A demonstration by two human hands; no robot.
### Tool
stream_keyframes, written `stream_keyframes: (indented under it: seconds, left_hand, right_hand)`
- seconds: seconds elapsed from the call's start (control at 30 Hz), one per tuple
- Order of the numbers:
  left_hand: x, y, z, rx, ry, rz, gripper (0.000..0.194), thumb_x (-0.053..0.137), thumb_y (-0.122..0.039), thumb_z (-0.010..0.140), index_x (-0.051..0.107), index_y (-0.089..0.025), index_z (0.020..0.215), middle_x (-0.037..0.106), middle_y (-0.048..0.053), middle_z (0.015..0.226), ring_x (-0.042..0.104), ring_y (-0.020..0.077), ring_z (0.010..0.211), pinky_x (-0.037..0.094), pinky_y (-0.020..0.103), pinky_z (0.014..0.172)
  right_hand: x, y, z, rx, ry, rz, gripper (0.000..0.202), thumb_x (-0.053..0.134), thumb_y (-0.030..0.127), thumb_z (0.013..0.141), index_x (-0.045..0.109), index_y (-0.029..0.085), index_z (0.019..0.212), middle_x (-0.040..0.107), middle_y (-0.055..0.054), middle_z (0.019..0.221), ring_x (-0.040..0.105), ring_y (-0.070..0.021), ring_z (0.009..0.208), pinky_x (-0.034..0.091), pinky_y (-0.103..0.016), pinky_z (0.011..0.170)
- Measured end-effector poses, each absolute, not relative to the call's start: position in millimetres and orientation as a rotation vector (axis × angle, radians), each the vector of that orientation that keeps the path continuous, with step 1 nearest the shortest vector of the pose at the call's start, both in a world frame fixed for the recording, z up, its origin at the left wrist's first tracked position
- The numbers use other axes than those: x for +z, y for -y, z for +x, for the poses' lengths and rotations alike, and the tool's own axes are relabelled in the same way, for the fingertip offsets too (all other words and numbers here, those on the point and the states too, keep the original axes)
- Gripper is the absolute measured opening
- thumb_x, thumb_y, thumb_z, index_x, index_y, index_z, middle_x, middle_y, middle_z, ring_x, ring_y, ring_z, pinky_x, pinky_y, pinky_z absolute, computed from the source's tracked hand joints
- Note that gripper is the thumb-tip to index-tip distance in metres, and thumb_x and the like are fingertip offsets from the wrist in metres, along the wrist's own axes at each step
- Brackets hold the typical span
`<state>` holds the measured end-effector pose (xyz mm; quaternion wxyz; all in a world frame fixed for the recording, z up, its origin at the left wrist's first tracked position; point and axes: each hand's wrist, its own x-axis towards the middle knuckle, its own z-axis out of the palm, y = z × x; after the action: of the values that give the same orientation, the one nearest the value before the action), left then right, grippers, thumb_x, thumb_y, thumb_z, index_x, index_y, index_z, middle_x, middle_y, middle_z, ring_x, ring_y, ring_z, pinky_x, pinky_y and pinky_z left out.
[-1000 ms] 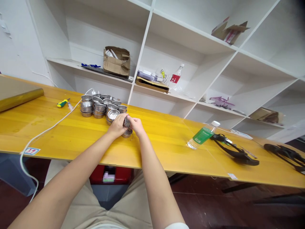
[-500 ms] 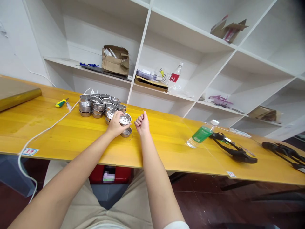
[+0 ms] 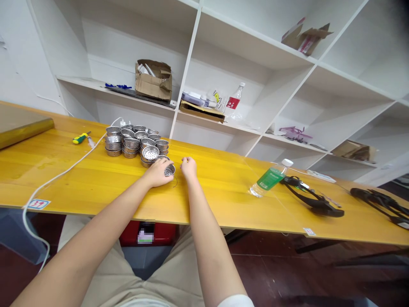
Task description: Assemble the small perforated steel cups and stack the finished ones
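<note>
My left hand (image 3: 159,173) is curled around a small perforated metal cup (image 3: 169,170), low over the table. Behind my fingers shows the rim of another such cup (image 3: 163,157). To the right, my right hand (image 3: 189,167) is closed with its fingertips pinched together; what they hold is too small to make out. A thin dark piece of wire (image 3: 175,183) curves on the table just below the held cup. Several stacks of the same perforated cups (image 3: 130,143) stand beyond my left hand, the nearest one (image 3: 150,152) tilted toward me.
A white cable (image 3: 68,168) runs across the yellow table (image 3: 217,187) on the left, near a green-and-yellow screwdriver (image 3: 80,137). To the right lie a tilted bottle with a green label (image 3: 270,178) and black head straps (image 3: 315,200). White shelves (image 3: 223,47) rise behind.
My left hand has lowered and now grips a cup closer to the table. The cup it held higher is now partly hidden behind the fingers. My right hand has lowered slightly, still closed.
</note>
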<state>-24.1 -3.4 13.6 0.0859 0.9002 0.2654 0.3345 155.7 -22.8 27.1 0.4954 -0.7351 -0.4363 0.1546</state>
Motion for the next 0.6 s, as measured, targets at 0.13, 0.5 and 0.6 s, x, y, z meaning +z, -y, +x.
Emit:
stream_keyframes:
  seconds: [0.13, 0.5, 0.6]
  left_hand:
    - [16, 4, -25, 0.962, -0.802, 2.703, 0.052, 0.065, -0.036, 0.079, 0.061, -0.018, 0.128, 0.063, 0.011, 0.126, 0.058, 0.0325, 0.121, 0.047, 0.048, 0.111]
    - [25, 9, -27, 0.907, -0.958, 2.71, 0.046, 0.065, -0.035, 0.074, 0.063, -0.019, 0.118, 0.067, 0.011, 0.124, 0.06, 0.0336, 0.116, 0.048, 0.048, 0.107]
    - [26, 10, -27, 0.909, -0.987, 2.71, 0.045, 0.065, -0.035, 0.074, 0.062, -0.019, 0.116, 0.067, 0.011, 0.122, 0.06, 0.0338, 0.115, 0.048, 0.048, 0.105]
  right_hand:
    - [25, 30, 151, 0.211, 1.299, -2.182, 0.028, 0.047, 0.024, 0.098, 0.073, 0.02, 0.107, 0.076, -0.015, 0.104, 0.071, -0.025, 0.101, 0.052, -0.034, 0.086]
    - [40, 45, 145, 0.323, 1.546, -2.441, 0.034, 0.069, 0.036, 0.083, 0.074, 0.02, 0.112, 0.073, -0.017, 0.12, 0.069, -0.0328, 0.112, 0.055, -0.042, 0.09]
    - [40, 46, 143, 0.284, 1.586, -2.359, 0.039, 0.068, 0.04, 0.084, 0.072, 0.019, 0.117, 0.072, -0.017, 0.121, 0.067, -0.0322, 0.114, 0.053, -0.042, 0.094]
